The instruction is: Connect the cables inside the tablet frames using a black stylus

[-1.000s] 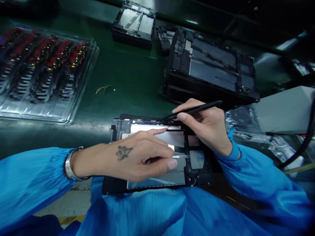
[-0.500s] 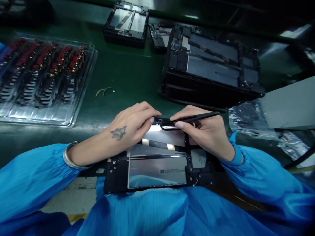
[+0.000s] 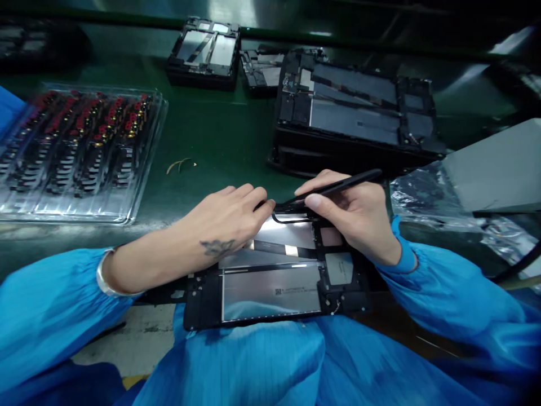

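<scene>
An opened tablet (image 3: 270, 290) with a bare silvery inside and a black frame lies at the bench's front edge, against my blue clothing. My right hand (image 3: 350, 211) is closed around black tweezers (image 3: 353, 181), their tips pointing left at the tablet's far edge. My left hand (image 3: 240, 217) is pinched at that same edge, right by the tips; what its fingertips hold is hidden. A thin black cable (image 3: 291, 221) curves out below the tweezer tips, over the silvery surface.
A clear plastic tray (image 3: 143, 206) with several rows of circuit boards is at left. Stacked tablet bodies (image 3: 355, 113) stand behind my right hand, with another stack (image 3: 205, 56) farther back. A grey box (image 3: 499, 166) and plastic bags (image 3: 435, 197) lie at right.
The tweezers have tilted up more at their rear end. My left hand's fingers have curled and closed nearer the tips. The whole view has shifted slightly.
</scene>
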`<state>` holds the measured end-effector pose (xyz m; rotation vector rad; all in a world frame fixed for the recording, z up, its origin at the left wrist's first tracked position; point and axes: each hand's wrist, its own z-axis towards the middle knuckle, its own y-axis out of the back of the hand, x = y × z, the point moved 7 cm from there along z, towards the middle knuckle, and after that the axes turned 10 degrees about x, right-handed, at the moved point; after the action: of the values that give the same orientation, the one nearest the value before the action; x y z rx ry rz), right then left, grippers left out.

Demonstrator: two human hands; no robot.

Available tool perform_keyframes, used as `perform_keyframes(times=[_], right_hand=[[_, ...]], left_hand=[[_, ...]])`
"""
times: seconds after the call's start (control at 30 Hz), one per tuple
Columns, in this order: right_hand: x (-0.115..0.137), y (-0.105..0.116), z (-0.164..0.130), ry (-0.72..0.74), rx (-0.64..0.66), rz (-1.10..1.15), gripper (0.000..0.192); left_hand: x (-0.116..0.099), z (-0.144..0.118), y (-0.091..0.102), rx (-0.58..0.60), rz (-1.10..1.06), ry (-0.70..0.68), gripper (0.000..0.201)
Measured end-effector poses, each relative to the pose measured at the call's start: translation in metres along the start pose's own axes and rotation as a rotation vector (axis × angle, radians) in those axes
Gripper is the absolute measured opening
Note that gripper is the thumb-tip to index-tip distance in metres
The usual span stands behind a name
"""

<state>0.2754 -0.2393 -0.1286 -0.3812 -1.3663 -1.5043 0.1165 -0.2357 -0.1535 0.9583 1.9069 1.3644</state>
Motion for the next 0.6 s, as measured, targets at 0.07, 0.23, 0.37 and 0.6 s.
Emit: perform_keyframes(times=[0.07, 0.23, 0.37, 0.6], right_hand=[[-0.003, 0.007, -0.002, -0.023, -0.080, 0.015, 0.009], [-0.013, 0.018, -0.006, -0.039, -0.236, 0.214, 0.014], [-0.008, 0.022, -0.003, 0.014, -0.253, 0.336, 0.022], [0.039, 0.011, -0.025, 0.182, -0.051, 0.049, 0.011]], left_hand=[[0.005, 0.007, 0.007, 0.051, -0.080, -0.042, 0.025], [0.031, 0.034, 0.012, 0.127, -0.478, -0.213, 0.022], [0.059, 0.051, 0.001, 0.185, -0.747, -0.125, 0.021], [0.061, 0.046, 0.016, 0.064, -1.068, -0.021, 0.027]])
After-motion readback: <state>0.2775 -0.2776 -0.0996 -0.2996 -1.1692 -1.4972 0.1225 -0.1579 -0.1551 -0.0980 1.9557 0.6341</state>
